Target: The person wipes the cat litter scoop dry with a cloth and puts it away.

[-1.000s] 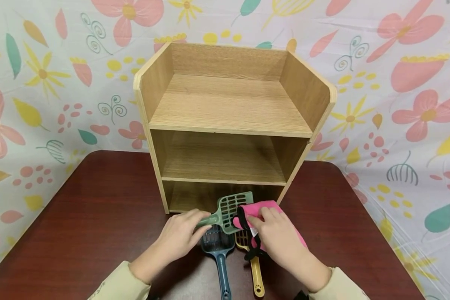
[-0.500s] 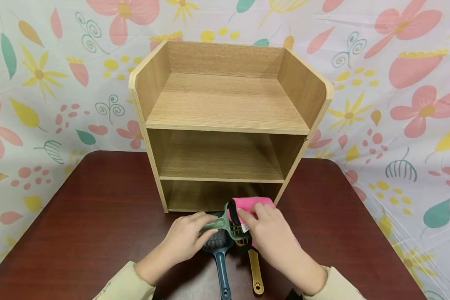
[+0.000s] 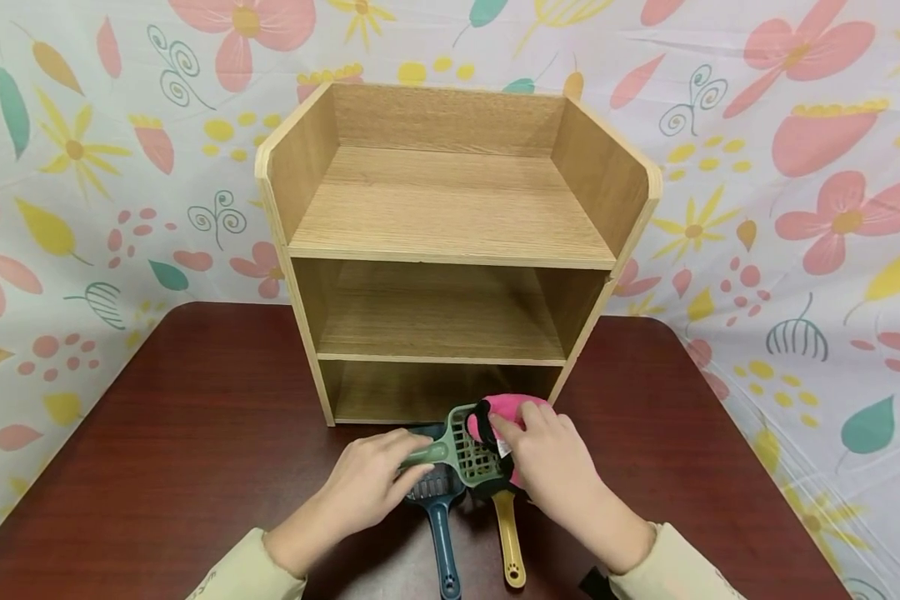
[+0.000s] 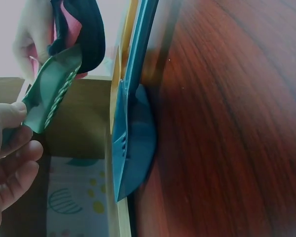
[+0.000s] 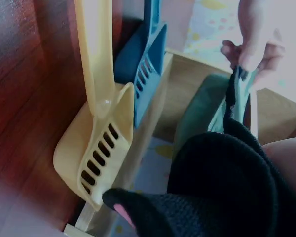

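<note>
My left hand (image 3: 367, 479) holds a green slotted litter scoop (image 3: 461, 442) by its handle, its scoop end pointing right. My right hand (image 3: 551, 458) grips a pink cloth item with black trim (image 3: 521, 403), its edge overlapping the right side of the green scoop. In the right wrist view, the item's black fabric (image 5: 222, 182) fills the lower middle. Below, a blue litter scoop (image 3: 442, 533) and a yellow litter scoop (image 3: 508, 542) lie side by side on the table, handles toward me. The yellow scoop's slotted end is mostly hidden in the head view.
A wooden shelf unit (image 3: 450, 208) with several levels stands just beyond the hands; the blue scoop's front reaches its lower edge. The dark red-brown tabletop (image 3: 210, 433) extends to both sides. A floral-patterned sheet (image 3: 120, 150) hangs behind.
The green scoop has dropped lower; it tilted midway and now shows its slots again. My right hand has moved left with the pink cloth item, over the scoop, then slightly back right.
</note>
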`<state>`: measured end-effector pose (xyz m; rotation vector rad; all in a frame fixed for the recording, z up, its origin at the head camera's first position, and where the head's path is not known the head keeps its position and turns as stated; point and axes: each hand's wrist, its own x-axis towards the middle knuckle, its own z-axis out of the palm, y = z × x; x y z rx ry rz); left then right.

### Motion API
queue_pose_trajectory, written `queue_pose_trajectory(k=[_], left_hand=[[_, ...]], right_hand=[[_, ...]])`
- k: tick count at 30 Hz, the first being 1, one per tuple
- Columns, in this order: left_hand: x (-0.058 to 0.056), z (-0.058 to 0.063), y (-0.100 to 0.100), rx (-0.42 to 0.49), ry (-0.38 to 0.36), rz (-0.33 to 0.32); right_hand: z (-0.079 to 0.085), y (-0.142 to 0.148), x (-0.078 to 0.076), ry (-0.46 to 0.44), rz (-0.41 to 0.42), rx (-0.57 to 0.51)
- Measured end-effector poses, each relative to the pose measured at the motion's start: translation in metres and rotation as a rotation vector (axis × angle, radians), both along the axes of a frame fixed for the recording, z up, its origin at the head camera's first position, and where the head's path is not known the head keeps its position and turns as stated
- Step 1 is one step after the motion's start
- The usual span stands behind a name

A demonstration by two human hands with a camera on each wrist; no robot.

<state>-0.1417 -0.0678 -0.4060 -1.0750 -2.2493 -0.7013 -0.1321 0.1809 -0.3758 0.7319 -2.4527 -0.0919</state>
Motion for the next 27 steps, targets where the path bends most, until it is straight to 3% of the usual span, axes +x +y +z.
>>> queue_pose_trajectory(k=[5,10,17,27], left_hand=[[0.000,-0.001,-0.002,-0.007,-0.036,0.025],[-0.001,0.000,-0.003,-0.041,-0.075,0.057],[-0.002,0.001,0.005,0.001,-0.014,0.026],[0.000,0.001,0.007,0.068,0.062,-0.036]], right_hand=[[0.011,0.007,0.002,0.019,0.002,-0.074],[0.026,0.010,0.008,-0.073,0.027,-0.174],[0.021,-0.008,0.014,-0.190,0.115,-0.291],[0.005,-0.018,0.007,-0.030,0.104,-0.172]])
